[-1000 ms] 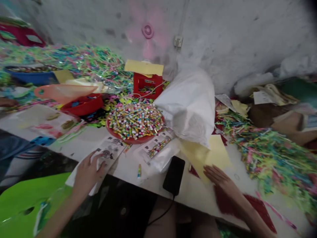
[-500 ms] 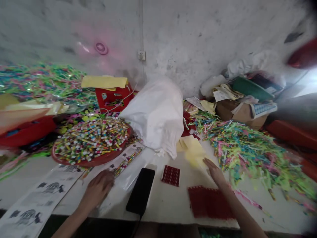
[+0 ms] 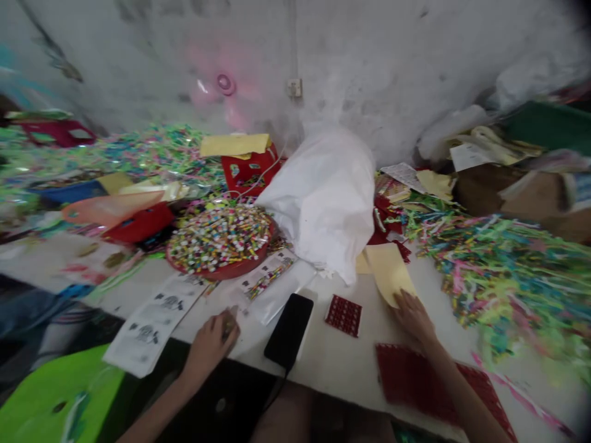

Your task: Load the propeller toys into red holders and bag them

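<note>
My left hand (image 3: 212, 337) is over the near table edge with its fingers curled. Something small shows between them, too blurred to name. My right hand (image 3: 413, 315) grips the near end of a yellow paper sheet (image 3: 388, 269), which bends up toward it. Between my hands lie a black phone (image 3: 289, 331) with a cable and a small dark red patterned piece (image 3: 344, 315). A larger dark red sheet (image 3: 415, 375) lies partly under my right forearm. Beyond my left hand, a clear plastic bag (image 3: 281, 295) rests beside a printed strip (image 3: 265, 277) with small colourful sticks on it.
A red basin (image 3: 231, 271) heaped with colourful small sticks stands at left. A white sack (image 3: 330, 203) fills the middle back. Ribboned sticks (image 3: 517, 277) pile up at right. Printed sheets (image 3: 154, 320) overhang the front edge near a green stool (image 3: 64, 394). A pink fan (image 3: 226, 85) spins behind.
The view has swung left. My left hand has drawn back from the printed strip toward the table edge. My right hand, earlier by the yellow papers, now grips one sheet and bends it.
</note>
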Motion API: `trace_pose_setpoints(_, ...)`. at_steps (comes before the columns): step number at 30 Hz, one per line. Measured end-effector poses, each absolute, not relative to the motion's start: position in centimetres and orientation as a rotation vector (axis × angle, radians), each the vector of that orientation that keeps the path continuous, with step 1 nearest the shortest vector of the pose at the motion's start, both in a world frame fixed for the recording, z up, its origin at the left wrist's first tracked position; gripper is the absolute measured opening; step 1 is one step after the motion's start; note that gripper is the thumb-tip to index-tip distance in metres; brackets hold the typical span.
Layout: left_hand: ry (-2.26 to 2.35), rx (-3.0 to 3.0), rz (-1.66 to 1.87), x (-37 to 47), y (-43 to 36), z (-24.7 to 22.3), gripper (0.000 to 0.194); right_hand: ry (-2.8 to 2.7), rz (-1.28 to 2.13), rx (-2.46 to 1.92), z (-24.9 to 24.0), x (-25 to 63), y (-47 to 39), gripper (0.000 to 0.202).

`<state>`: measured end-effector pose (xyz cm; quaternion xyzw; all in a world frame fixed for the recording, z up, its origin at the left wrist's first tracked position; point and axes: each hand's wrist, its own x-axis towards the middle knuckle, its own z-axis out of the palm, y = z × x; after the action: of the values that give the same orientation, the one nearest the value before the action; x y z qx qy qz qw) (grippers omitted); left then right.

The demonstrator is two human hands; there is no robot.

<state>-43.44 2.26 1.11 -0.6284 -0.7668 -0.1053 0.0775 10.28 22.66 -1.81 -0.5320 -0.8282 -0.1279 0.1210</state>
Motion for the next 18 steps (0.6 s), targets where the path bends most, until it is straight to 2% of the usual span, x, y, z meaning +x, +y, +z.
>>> trace_pose_setpoints(7,-2.659,-1.737,-0.368,-42.3,2.4,2.7,0.033,-2.29,-0.322,-1.345,0.9,7.2,20.4,0.062)
trace_pose_setpoints(13,-2.699,-1.841,-0.435,-42.2,9.0,4.2,0.028,-2.262,-0.102,-1.23,5.7,4.1,15.8,0.049)
trace_pose_setpoints(18,-2.798,-1.82,-0.405,-40.1,14.9,4.6,0.034,-2.318,0.023,-1.25,5.9,3.9,11.6,0.045)
